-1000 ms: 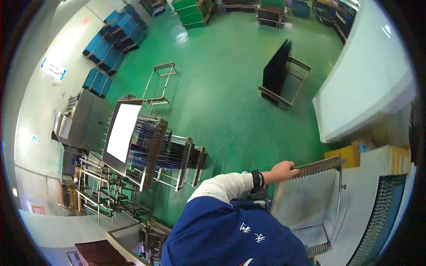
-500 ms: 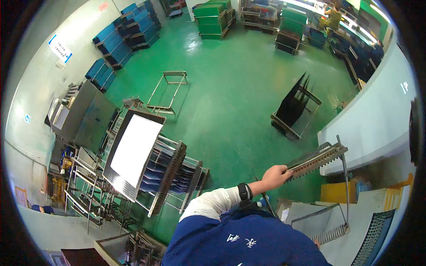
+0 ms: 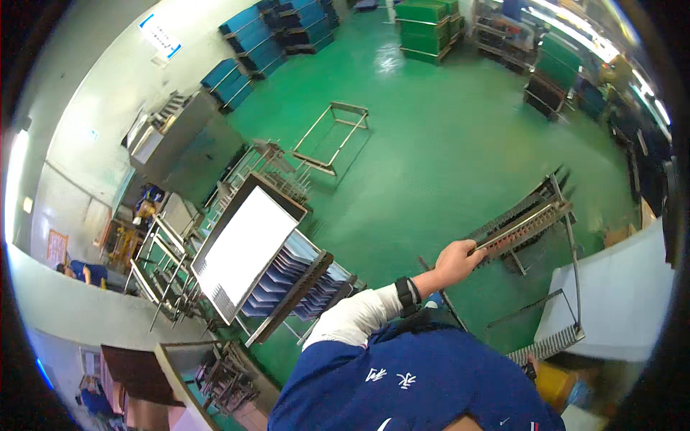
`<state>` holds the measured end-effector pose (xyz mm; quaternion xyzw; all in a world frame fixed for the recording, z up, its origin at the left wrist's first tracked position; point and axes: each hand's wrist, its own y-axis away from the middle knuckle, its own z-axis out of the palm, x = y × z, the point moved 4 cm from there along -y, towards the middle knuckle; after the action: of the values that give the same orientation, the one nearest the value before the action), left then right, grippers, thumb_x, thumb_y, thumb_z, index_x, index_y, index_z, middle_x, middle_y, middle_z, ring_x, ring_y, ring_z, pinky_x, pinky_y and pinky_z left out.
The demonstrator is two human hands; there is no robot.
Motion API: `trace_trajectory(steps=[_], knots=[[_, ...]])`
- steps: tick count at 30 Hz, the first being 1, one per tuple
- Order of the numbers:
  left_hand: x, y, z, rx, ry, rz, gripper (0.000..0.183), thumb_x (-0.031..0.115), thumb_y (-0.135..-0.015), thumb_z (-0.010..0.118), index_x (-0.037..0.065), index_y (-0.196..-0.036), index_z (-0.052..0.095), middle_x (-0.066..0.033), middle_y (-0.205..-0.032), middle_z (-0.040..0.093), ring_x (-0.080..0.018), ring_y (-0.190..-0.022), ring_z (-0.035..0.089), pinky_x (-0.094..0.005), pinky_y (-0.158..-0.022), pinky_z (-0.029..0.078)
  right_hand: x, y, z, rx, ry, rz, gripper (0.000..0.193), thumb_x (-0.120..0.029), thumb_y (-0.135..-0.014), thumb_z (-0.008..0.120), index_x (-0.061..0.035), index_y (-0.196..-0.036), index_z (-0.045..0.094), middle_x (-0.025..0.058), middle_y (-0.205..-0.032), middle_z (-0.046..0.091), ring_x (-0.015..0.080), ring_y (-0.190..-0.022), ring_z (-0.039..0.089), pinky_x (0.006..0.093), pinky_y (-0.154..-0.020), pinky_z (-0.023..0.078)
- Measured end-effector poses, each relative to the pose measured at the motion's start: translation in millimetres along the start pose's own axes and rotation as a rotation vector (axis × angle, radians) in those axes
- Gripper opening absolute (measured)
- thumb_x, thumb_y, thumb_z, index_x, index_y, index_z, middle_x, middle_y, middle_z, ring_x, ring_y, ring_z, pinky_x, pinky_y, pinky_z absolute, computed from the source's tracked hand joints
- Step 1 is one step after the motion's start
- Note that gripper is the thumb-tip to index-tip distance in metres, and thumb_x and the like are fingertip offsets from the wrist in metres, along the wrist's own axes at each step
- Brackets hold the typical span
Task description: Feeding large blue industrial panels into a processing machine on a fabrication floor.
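My left hand (image 3: pixel 458 263) is closed around the near end of the upper toothed bar of a slotted metal rack (image 3: pixel 528 228). A black band sits on that wrist, below a white sleeve. The rack is an open frame of thin rods with rows of slots, held tilted to my right. Low on the same rack, beside its lower toothed bar, a small part of my right hand (image 3: pixel 531 365) shows, gripping there; my body hides most of it. To my left stands another rack (image 3: pixel 295 298) filled with dark sheets, with a white panel (image 3: pixel 248 251) across its top.
An unloaded metal frame (image 3: pixel 332 140) stands on the green floor (image 3: pixel 424 144) ahead. Metal stands (image 3: pixel 162 269) crowd the left, near a grey cabinet (image 3: pixel 183 144). Blue stacks (image 3: pixel 248 43) and green stacks (image 3: pixel 424 32) stand far off. A pale partition (image 3: pixel 611 294) borders the right.
My view has swung, so the room has shifted rightward and tilted. The held rack has come along in my hands and now covers most of the dark-sheet rack beyond it.
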<state>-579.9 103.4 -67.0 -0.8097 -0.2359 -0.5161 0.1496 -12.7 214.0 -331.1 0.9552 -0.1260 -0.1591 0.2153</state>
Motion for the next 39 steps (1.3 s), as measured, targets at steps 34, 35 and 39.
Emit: trace_trajectory(steps=[34,35,39], knots=[[-150,-344,-240,0.137,0.091,-0.168,0.039,0.039,-0.082,0.056,0.002,-0.07,0.058,-0.0153,-0.062,0.057,-0.0314,-0.057,0.055,-0.0428,-0.054,0.041,-647,-179,71,-0.106,0.341,-0.391,0.051,-0.048,-0.089,0.043,-0.0007,-0.094,0.062,0.0191,-0.091,0.059,0.0339,-0.089,0.058,0.0451,-0.079,0.044],[-157,-352,-255,0.175,0.075,-0.196,0.039,0.039,-0.082,0.056,0.002,-0.07,0.058,-0.015,-0.061,0.057,-0.0312,-0.057,0.055,-0.0427,-0.054,0.041,-661,-182,75,-0.108,0.346,-0.395,0.051,-0.048,-0.089,0.043,-0.0007,-0.093,0.063,0.0192,-0.09,0.06,0.0339,-0.088,0.058,0.0452,-0.078,0.044],[-187,-379,-303,0.213,0.066,-0.297,0.038,0.038,-0.081,0.054,0.002,-0.072,0.059,-0.0164,-0.07,0.06,-0.0332,-0.067,0.058,-0.0455,-0.059,0.043,-718,-205,90,-0.114,0.379,-0.418,0.052,-0.048,-0.089,0.043,-0.0007,-0.091,0.064,0.0193,-0.088,0.061,0.0341,-0.087,0.059,0.0453,-0.077,0.045]])
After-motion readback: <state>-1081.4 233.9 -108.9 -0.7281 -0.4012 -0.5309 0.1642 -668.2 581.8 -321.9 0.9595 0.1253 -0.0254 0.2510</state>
